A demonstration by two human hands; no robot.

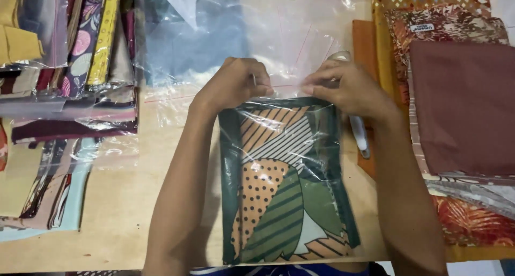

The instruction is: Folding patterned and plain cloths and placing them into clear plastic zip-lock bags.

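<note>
Head view: left hand (236,85) and right hand (348,88) pinch the clear bag (289,179), fingertips hidden.

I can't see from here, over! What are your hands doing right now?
Left hand and right hand pinching top edge of clear bag. Folded patterned cloth inside, flat on wooden table. White tool beside right wrist.
</note>
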